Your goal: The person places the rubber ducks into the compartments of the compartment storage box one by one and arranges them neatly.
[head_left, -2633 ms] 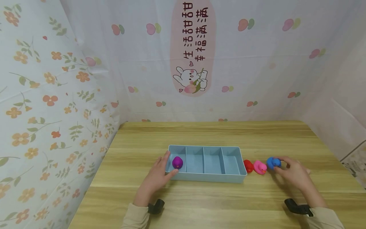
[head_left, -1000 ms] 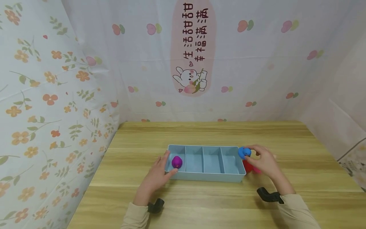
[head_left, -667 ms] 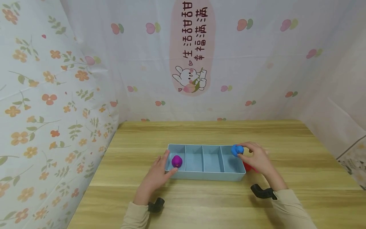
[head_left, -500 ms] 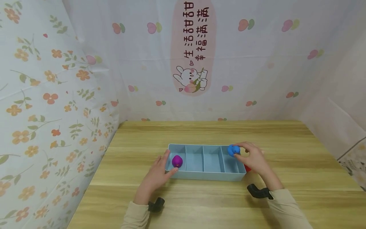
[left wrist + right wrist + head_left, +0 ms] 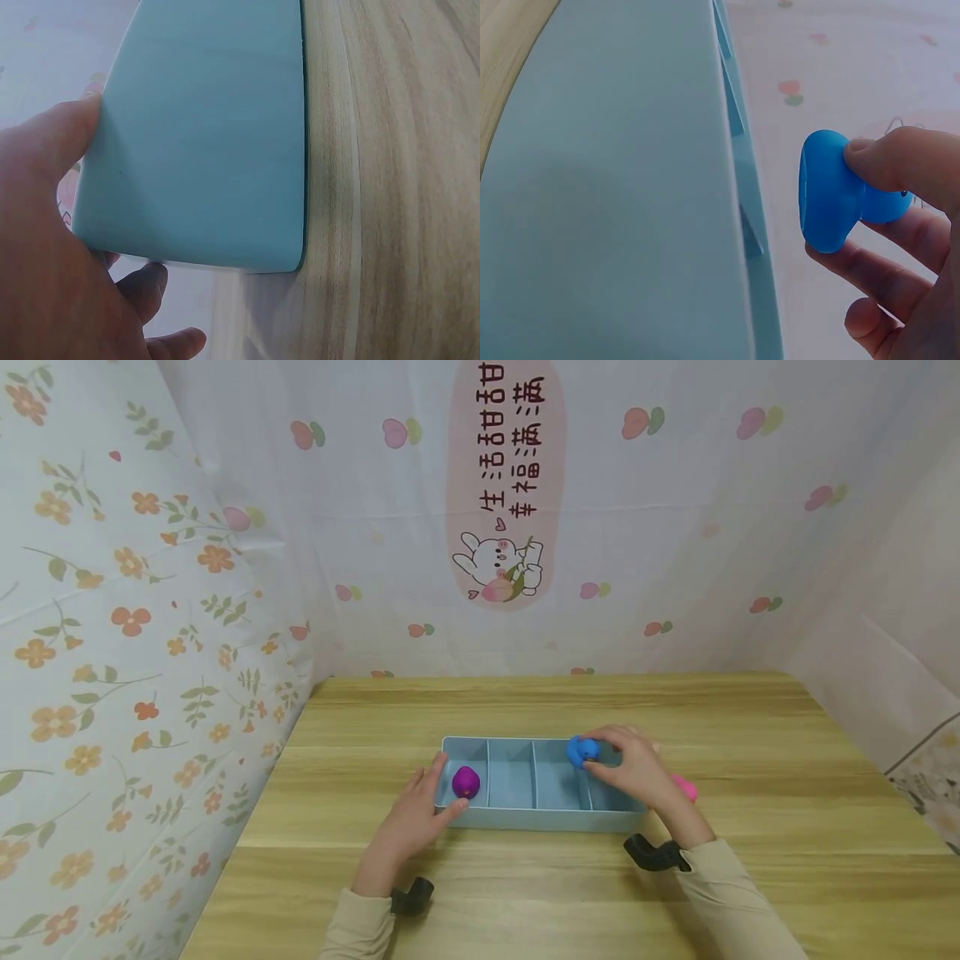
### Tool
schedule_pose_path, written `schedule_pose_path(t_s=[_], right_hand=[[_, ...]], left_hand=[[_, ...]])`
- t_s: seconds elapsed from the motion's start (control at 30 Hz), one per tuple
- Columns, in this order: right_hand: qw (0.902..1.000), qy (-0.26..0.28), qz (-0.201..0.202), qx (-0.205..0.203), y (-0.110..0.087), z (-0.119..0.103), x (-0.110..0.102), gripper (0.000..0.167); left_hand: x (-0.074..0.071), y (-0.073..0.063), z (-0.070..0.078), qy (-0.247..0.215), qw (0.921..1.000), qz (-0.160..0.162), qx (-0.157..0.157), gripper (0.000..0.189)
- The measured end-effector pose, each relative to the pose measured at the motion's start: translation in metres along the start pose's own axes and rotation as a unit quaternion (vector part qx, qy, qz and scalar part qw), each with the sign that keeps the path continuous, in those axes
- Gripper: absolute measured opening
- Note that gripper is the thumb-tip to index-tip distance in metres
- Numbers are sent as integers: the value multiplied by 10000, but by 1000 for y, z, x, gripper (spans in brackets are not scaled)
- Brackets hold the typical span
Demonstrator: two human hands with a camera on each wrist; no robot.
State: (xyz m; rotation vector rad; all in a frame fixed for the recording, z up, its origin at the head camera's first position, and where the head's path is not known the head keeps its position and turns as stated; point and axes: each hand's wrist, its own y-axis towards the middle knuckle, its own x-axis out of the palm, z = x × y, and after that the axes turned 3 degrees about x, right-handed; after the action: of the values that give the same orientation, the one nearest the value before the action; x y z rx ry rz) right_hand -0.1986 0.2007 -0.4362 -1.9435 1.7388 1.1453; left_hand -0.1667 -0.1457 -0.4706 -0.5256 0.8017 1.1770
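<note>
Right hand (image 5: pixel 633 768): pinching blue duck (image 5: pixel 581 753) above tray (image 5: pixel 540 819), right half.
Left hand (image 5: pixel 409 817): spread, touching tray's left end.
Head view only: purple duck (image 5: pixel 466 782), leftmost compartment (image 5: pixel 468 752).
Right wrist view only: blue duck's base.

The right hand (image 5: pixel 637 768) has carried the blue duck (image 5: pixel 577 752) from the table (image 5: pixel 525 893) to above the tray (image 5: pixel 540 819).

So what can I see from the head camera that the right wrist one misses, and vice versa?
Only head: the purple duck in the left-end compartment of the tray, part of a pink object, and the left hand.
Only right wrist: the blue duck seen from its base side.
Both: the right hand pinching that duck, the tray, the wooden table and the patterned cloth.
</note>
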Motion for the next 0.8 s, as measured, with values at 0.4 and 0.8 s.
schedule_pose_path(t_s=[0.4,0.8], right_hand=[[9996,-37,-192,-193,8,-22,21,34],[9987,-254,-289,-338,19,-39,34,33]], left_hand=[[1,0,-3,41,10000,-19,-44,83],[1,2,-2,48,10000,-1,-8,82]])
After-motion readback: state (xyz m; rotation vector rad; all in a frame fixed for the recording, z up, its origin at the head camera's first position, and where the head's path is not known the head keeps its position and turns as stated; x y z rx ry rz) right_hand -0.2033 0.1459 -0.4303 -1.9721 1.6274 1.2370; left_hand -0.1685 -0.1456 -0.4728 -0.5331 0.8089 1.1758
